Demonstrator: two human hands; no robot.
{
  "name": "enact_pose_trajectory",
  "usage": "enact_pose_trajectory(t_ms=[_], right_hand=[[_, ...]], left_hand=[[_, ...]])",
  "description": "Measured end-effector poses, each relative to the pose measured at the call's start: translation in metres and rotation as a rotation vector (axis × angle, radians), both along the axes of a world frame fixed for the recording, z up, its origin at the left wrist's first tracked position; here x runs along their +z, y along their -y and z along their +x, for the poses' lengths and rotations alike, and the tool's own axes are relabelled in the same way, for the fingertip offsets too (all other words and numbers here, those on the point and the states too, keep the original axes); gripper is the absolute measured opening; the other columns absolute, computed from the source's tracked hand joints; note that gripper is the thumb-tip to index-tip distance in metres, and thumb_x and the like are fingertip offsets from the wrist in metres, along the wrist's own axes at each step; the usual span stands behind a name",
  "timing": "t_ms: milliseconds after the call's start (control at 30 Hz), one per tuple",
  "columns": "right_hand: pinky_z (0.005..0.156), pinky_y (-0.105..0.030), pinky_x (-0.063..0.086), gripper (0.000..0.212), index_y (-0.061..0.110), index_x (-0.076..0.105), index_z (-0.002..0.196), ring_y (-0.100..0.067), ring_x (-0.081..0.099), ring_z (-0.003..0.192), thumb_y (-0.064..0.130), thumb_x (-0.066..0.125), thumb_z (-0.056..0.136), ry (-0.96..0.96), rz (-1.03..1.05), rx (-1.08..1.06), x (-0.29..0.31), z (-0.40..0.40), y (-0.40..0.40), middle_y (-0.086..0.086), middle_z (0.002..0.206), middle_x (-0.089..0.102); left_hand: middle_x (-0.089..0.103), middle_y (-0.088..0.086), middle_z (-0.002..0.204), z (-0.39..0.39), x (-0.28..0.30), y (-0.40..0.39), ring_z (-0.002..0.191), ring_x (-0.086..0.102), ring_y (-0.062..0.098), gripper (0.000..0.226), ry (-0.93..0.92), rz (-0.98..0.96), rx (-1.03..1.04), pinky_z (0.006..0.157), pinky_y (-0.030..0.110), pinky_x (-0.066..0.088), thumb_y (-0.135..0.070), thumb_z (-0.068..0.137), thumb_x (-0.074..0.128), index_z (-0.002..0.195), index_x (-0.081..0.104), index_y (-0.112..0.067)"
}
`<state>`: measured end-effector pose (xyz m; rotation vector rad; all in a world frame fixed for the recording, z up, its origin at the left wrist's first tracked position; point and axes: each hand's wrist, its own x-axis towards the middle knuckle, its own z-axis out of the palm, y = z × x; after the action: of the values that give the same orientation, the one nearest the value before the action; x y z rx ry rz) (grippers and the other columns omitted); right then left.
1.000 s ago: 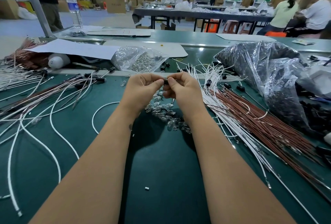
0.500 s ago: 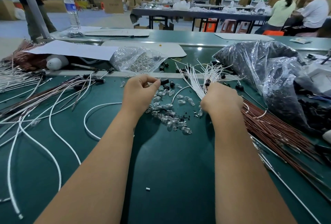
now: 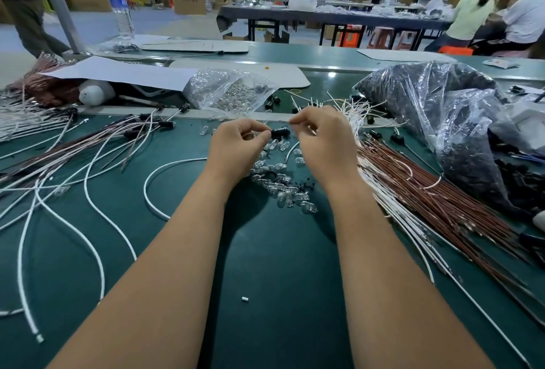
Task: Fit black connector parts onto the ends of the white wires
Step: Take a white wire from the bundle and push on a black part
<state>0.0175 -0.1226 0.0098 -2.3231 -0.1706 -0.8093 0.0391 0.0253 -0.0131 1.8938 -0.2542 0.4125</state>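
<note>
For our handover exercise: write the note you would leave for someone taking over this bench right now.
Left hand: pinches a black connector.
Right hand: fingers curled, pinching something thin beside the connector, probably a wire end; too small to tell.
Loose white wires lie behind the right hand; finished ones lie left.
Done: several wires capped.
Left: seat this connector, then continue through the pile.

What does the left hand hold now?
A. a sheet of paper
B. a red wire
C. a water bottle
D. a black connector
D: the left hand pinches a black connector at its fingertips, just in front of the right hand.
</note>
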Motion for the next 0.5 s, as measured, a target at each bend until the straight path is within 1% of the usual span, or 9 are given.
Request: enact_pose_trajectory(t_ms=[33, 100, 200, 267, 300, 367, 400, 433, 500], right_hand=[[0.067, -0.021, 0.041, 0.01, 0.016, 0.072, 0.093, -0.013, 0.057, 0.082, 0.011, 0.065, 0.089, -0.035, 0.057, 0.06, -0.004, 0.001, -0.005, -0.001, 0.089, 0.066], [0.064, -0.027, 0.045, 0.01, 0.017, 0.071, 0.094, -0.015, 0.058, 0.077, 0.013, 0.062, 0.091, -0.068, 0.129, 0.087, -0.012, 0.002, -0.011, 0.001, 0.086, 0.066], [0.053, -0.024, 0.037, 0.014, 0.025, 0.066, 0.1, -0.013, 0.055, 0.068, 0.02, 0.053, 0.097, -0.058, 0.159, 0.014, -0.017, 0.005, -0.01, 0.004, 0.083, 0.064], [0.052, -0.023, 0.033, 0.016, 0.025, 0.066, 0.1, -0.013, 0.055, 0.07, 0.019, 0.052, 0.097, -0.047, 0.157, -0.034, -0.017, 0.007, -0.007, 0.005, 0.085, 0.063], [0.056, -0.025, 0.036, 0.016, 0.023, 0.068, 0.099, -0.014, 0.056, 0.076, 0.017, 0.053, 0.096, -0.05, 0.161, -0.042, -0.017, 0.007, -0.006, 0.004, 0.089, 0.063], [0.071, -0.028, 0.045, 0.018, 0.017, 0.07, 0.098, -0.018, 0.058, 0.09, 0.01, 0.055, 0.094, -0.067, 0.164, -0.038, -0.017, 0.009, -0.005, -0.001, 0.097, 0.065], [0.078, -0.029, 0.047, 0.019, 0.015, 0.071, 0.097, -0.019, 0.058, 0.094, 0.007, 0.055, 0.093, -0.074, 0.16, -0.029, -0.017, 0.01, -0.004, -0.004, 0.099, 0.065], [0.082, -0.029, 0.047, 0.019, 0.013, 0.072, 0.096, -0.02, 0.058, 0.096, 0.004, 0.055, 0.092, -0.076, 0.155, -0.015, -0.017, 0.01, -0.005, -0.005, 0.099, 0.065], [0.083, -0.025, 0.043, 0.02, 0.011, 0.072, 0.095, -0.02, 0.056, 0.097, 0.002, 0.056, 0.091, -0.067, 0.149, 0.012, -0.017, 0.01, -0.006, -0.006, 0.098, 0.065]], left_hand=[[0.05, 0.007, 0.057, 0.0, 0.0, 0.0, 0.05, 0.039, 0.015, 0.006, -0.002, -0.005, 0.008, 0.052, 0.023, 0.033, -0.012, 0.088, 0.066, 0.083, 0.07, -0.014], [0.046, 0.001, 0.052, 0.001, -0.001, -0.002, 0.045, 0.037, 0.011, 0.005, -0.01, -0.009, 0.036, 0.049, 0.022, 0.032, -0.013, 0.087, 0.065, 0.084, 0.07, -0.013], [0.045, 0.002, 0.057, 0.004, -0.002, -0.004, 0.05, 0.036, 0.013, 0.007, -0.018, -0.014, 0.064, 0.052, 0.023, 0.032, -0.015, 0.088, 0.064, 0.087, 0.07, -0.012], [0.046, 0.003, 0.06, 0.004, -0.002, -0.005, 0.052, 0.037, 0.012, 0.007, -0.016, -0.01, 0.074, 0.052, 0.022, 0.032, -0.015, 0.088, 0.063, 0.088, 0.07, -0.012], [0.048, 0.004, 0.062, 0.004, -0.002, -0.004, 0.052, 0.038, 0.013, 0.007, -0.016, -0.009, 0.077, 0.052, 0.022, 0.033, -0.015, 0.089, 0.063, 0.088, 0.07, -0.013], [0.052, 0.007, 0.066, 0.005, -0.002, -0.004, 0.055, 0.041, 0.014, 0.007, -0.02, -0.008, 0.076, 0.052, 0.023, 0.034, -0.015, 0.089, 0.063, 0.089, 0.069, -0.013], [0.052, 0.007, 0.066, 0.005, -0.002, -0.004, 0.054, 0.04, 0.015, 0.007, -0.023, -0.001, 0.075, 0.052, 0.023, 0.033, -0.016, 0.09, 0.063, 0.09, 0.069, -0.013], [0.051, 0.007, 0.066, 0.005, -0.001, -0.003, 0.053, 0.04, 0.014, 0.007, -0.028, 0.008, 0.074, 0.052, 0.023, 0.033, -0.016, 0.09, 0.063, 0.091, 0.069, -0.013], [0.051, 0.007, 0.066, 0.005, -0.001, -0.003, 0.052, 0.039, 0.013, 0.008, -0.034, 0.02, 0.064, 0.051, 0.023, 0.032, -0.017, 0.09, 0.063, 0.092, 0.069, -0.012]])
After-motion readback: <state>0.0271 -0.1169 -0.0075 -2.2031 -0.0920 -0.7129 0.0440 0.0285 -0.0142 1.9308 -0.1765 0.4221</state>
